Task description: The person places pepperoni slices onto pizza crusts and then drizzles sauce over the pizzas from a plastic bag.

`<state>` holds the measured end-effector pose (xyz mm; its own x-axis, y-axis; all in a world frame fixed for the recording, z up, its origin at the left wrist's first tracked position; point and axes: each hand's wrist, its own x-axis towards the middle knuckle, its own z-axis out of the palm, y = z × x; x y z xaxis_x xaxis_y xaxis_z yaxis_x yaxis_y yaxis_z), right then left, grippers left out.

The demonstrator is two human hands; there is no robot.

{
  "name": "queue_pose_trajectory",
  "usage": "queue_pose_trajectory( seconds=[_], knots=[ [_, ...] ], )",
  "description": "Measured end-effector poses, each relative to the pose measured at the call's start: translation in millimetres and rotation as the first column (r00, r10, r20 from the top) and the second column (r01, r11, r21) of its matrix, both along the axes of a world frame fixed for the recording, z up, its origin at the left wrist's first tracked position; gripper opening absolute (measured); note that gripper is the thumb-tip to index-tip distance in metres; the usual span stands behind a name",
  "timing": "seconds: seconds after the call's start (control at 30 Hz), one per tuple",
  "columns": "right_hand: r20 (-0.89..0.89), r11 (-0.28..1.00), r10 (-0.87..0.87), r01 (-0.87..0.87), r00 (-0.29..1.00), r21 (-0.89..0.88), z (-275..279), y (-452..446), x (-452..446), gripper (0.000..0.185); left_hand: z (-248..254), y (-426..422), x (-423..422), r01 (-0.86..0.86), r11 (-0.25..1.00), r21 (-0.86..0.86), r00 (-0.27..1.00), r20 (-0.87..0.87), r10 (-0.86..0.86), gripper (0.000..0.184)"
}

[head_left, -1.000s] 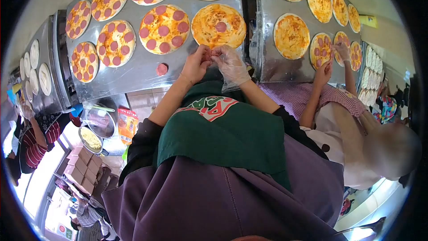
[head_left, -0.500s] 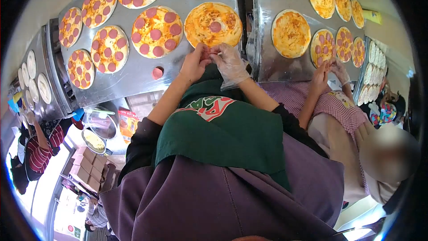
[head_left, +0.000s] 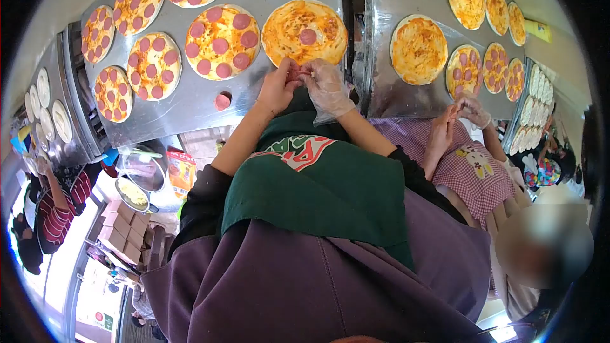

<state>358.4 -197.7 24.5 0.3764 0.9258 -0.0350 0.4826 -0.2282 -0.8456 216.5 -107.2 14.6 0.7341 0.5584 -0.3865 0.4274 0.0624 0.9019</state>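
My left hand (head_left: 278, 89), bare, is closed around pink sausage slices (head_left: 296, 76) at the front edge of the metal table. My right hand (head_left: 329, 91), in a clear plastic glove, pinches at the same slices; how many there are is hidden by the fingers. Just beyond both hands lies a sauced pizza base (head_left: 286, 44) with a single sausage slice (head_left: 307, 37) at its centre. To the left, near the table edge, rests a small stack of sausage slices (head_left: 222, 101).
Several pizzas topped with sausage, such as one pizza (head_left: 220, 63), cover my metal table (head_left: 181, 114). On the right, a co-worker's hands (head_left: 457, 116) are at a second table (head_left: 413, 100) bearing more pizzas. Pots (head_left: 145, 174) and stacked boxes (head_left: 121, 232) stand lower left.
My hands stay close together over nearly the same spot, with small finger movements. The co-worker's gloved hand has shifted to the left and lower, and that person's body has leaned. The view has tilted slightly.
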Motion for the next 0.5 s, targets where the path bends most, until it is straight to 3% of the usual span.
queue_pose_trajectory(
  seconds=[0.03,0.2,0.4,0.5],
  knots=[
    [0.019,0.999,0.034,-0.033,0.999,-0.011,-0.8,0.0,2.7,0.016,-2.9,-1.0,0.1,-0.023,1.0,-0.022,0.998,0.06,0.024,0.037],
    [0.017,0.997,0.072,-0.072,0.997,0.01,-5.8,-4.0,7.9,0.016,-5.5,-5.0,2.6,-0.016,1.0,0.01,0.999,0.031,0.015,0.037],
    [-0.05,1.0,-0.017,0.018,0.999,0.013,-6.4,-2.9,5.7,0.015,0.6,-3.5,6.1,-0.012,0.999,0.031,1.0,0.013,0.012,0.036],
    [-0.052,0.998,0.062,-0.06,0.997,0.032,-8.8,-5.7,9.6,0.016,-3.1,0.4,7.0,0.002,0.997,0.071,1.0,-0.018,0.0,0.035]
  ],
)
